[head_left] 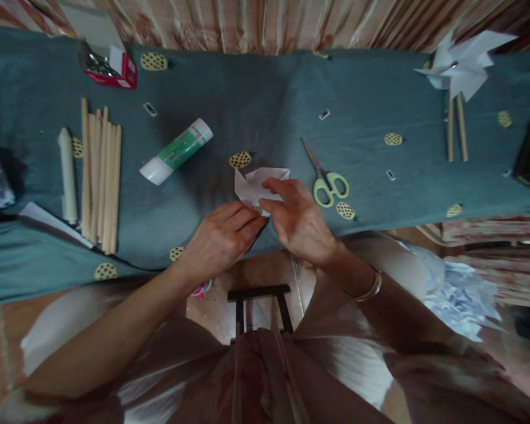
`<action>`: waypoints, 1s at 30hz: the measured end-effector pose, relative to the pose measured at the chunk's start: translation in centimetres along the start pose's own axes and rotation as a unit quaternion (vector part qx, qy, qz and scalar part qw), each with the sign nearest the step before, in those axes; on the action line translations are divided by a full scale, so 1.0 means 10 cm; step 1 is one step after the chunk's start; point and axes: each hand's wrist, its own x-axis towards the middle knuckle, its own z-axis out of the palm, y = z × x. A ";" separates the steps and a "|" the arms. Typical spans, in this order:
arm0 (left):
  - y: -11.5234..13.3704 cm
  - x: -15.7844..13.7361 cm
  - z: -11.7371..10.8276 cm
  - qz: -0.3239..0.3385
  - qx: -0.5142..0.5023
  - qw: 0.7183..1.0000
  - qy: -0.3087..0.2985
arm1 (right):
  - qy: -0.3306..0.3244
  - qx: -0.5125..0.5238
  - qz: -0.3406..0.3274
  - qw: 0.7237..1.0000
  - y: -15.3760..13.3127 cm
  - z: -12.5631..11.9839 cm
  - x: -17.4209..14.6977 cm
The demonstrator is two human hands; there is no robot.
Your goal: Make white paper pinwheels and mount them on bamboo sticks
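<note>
White paper [251, 187], partly folded: lies at the near edge of the desk [357, 106], about mid-length, a pointed corner standing up on its left. Scissors [321, 173] just to its right; white tube with a green label [181, 150] farther left, apart.

Left hand [225, 235]: fingers drawn together, closed on the paper's near-left edge; thumb mostly hidden. Right hand [298, 221]: thumb and forefinger slightly parted over the paper's right part; cannot tell whether they grip it or only press.

Handling (judged): very light, thin, pliable; probably stiffer along folds where layers double. Likely to crease at a stray press, tear if pulled, and slide if unheld. Best hold: flat fingertips on the doubled near edge, close to the crease, with light pressure. Avoid pinching the upstanding point, which looks single-layered and easily bent.
</note>
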 end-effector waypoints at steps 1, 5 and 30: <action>0.00 0.00 0.00 0.001 0.000 1.000 0.001 | 0.001 -0.011 -0.004 1.000 -0.01 0.01 -0.01; 0.00 0.02 -0.01 0.004 0.007 1.000 0.003 | 0.002 -0.019 -0.012 1.000 -0.05 0.06 -0.01; -0.01 0.04 0.00 -0.006 0.028 0.999 0.029 | 0.086 0.116 0.061 0.988 0.17 -0.07 0.05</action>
